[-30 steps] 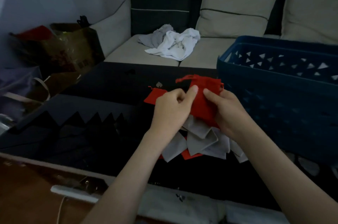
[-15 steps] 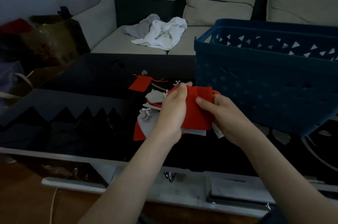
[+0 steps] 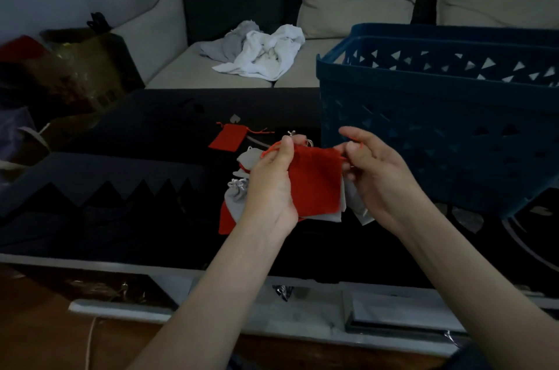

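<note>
**Red pouch braced for its cord, just left of the blue basket**

Far left of the blue basket (image 3: 438,139), a brown bag (image 3: 84,73) stands beyond the table (image 3: 121,218), out of the work. Nearer the basket, a spare red pouch (image 3: 225,139) lies flat on the dark top, apparently set apart. Closer still, grey and red pouches (image 3: 236,200) fan out beneath the left hand (image 3: 272,185). Whether they lie on the table or hang from that hand cannot be told.

The left hand grips the red pouch (image 3: 317,182) by its upper corner, thumb pressed on the fabric, likely to anchor it against a pull. The pouch hangs just left of the basket's near wall, above the table. The right hand (image 3: 372,170), in front of that wall, has its fingers curled and pinches the red cord (image 3: 358,144) at the pouch's mouth, seemingly to draw it shut. The basket stands within reach, probably to take finished pouches.
</note>
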A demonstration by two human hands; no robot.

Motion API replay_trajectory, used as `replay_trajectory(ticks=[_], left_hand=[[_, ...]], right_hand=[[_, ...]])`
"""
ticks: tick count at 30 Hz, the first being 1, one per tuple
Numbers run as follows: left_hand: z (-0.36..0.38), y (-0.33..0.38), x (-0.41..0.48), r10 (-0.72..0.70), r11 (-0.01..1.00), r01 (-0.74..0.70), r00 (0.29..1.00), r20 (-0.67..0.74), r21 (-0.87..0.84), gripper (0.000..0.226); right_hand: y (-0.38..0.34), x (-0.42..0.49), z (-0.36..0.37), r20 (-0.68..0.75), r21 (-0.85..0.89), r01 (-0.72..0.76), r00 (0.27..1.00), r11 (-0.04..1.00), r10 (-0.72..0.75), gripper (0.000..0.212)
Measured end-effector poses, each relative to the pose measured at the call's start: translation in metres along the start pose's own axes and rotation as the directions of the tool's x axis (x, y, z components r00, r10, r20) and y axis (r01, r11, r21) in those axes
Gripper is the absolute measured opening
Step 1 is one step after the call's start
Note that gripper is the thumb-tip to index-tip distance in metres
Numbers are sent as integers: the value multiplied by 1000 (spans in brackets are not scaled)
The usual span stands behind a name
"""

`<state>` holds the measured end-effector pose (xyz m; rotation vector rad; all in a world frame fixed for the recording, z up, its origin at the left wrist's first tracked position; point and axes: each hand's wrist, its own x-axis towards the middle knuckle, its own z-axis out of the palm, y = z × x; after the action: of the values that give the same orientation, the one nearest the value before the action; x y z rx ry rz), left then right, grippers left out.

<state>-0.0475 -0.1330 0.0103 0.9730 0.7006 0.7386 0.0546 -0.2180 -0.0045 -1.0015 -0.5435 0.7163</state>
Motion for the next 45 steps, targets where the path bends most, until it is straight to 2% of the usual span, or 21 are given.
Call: replay_trajectory(ticks=[3, 6, 9, 11, 13, 15, 18, 21, 24, 28, 31, 33, 37, 42, 45], left_hand=[[2, 7, 1, -125, 986, 122, 992, -17, -117, 34], [-4, 14, 8, -157, 961, 139, 986, -57, -241, 36], [-15, 19, 16, -97, 993, 95, 995, -23, -76, 36], [-17, 18, 16, -102, 986, 89, 991, 86, 144, 36], [-17, 14, 15, -134, 923, 73, 982, 136, 379, 35], [-15, 11, 12, -125, 860, 21, 977, 172, 510, 36], [-11, 11, 5, -136, 855, -28, 952, 276, 517, 36], [-11, 11, -4, -170, 856, -105, 867, 468, 506, 32], [-13, 9, -8, -232, 801, -188, 778, 584, 569, 21], [-9, 5, -11, -268, 728, -267, 737, 621, 632, 2], [-8, 0, -9, -205, 719, -257, 810, 550, 646, 38], [-9, 1, -7, -171, 731, -237, 844, 509, 640, 47], [-7, 3, -8, -139, 763, -211, 870, 474, 611, 44], [-7, 2, -7, -88, 785, -179, 915, 393, 593, 42], [-7, 0, -5, -68, 780, -185, 925, 374, 598, 47]], right_hand=[[2, 4, -1, -69, 60, 4, 998, 998, 0, 22], [-1, 12, -7, -117, 95, 2, 993, 995, 10, 24], [-8, 17, -15, -103, 18, 11, 995, 1000, -9, 25], [-16, 16, -19, -15, -102, 20, 1000, 995, -22, 23], [-24, 11, -20, 111, -215, -8, 993, 977, 32, 20], [-31, 6, -20, 256, -259, -44, 960, 965, 112, 20], [-35, -2, -14, 460, -285, -57, 868, 957, 189, 26], [-32, -6, -8, 534, -296, -36, 822, 954, 197, 30], [-30, -4, -5, 510, -336, 6, 842, 942, 177, 28], [-28, -4, -4, 471, -393, 75, 872, 916, 130, 26], [-27, -5, -2, 417, -418, 133, 907, 899, 60, 30], [-25, -3, -2, 341, -437, 135, 940, 889, 25, 41], [-23, -2, -5, 203, -533, 89, 979, 841, 25, 43], [-20, -9, -2, 251, -605, 97, 965, 790, 73, 23], [-13, -8, 2, 204, -627, 132, 979, 768, -2, 24]])
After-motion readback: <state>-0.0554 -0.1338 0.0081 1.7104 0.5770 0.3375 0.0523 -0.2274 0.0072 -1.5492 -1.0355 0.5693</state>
